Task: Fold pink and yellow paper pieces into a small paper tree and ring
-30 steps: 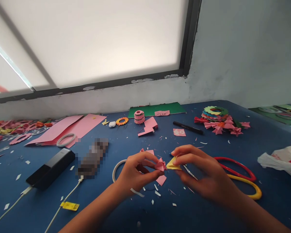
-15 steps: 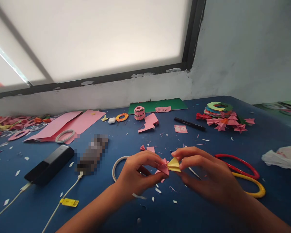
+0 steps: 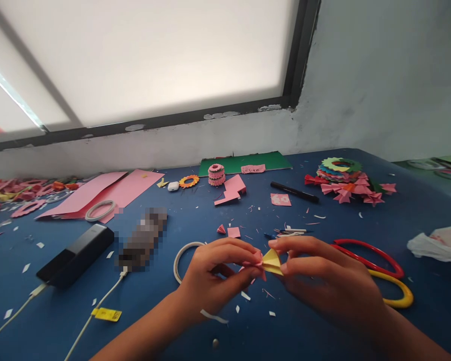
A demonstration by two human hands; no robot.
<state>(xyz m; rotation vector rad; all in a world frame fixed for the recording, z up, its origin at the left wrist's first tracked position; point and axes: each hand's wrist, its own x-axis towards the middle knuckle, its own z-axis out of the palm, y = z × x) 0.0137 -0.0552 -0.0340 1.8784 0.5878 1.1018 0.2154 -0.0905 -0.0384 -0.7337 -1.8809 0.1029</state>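
Note:
My left hand (image 3: 220,271) pinches a small folded pink paper piece (image 3: 258,258), mostly hidden by thumb and fingers. From its right side a folded yellow paper piece (image 3: 272,261) fans out. My right hand (image 3: 323,271) has its fingertips closed on the yellow paper's outer edge, so both hands meet at the joined pieces. Behind the fingers lie a little pink paper fan (image 3: 221,229) and a pink paper square (image 3: 233,232). Scissors with red (image 3: 383,253) and yellow handles are partly covered by my right hand. A roll of tape (image 3: 180,263) is partly behind my left hand.
Stacked paper rings and pink paper stars (image 3: 346,183) stand at the back right. A black marker (image 3: 295,192), a green board (image 3: 225,165), pink sheets (image 3: 93,193), a power bank (image 3: 77,255) with cable and a plastic bag (image 3: 439,245) lie around. Paper scraps are scattered across the blue table.
Both hands have moved slightly lower, still on the joined papers. The yellow paper has tilted, and the pens behind the right hand now show more.

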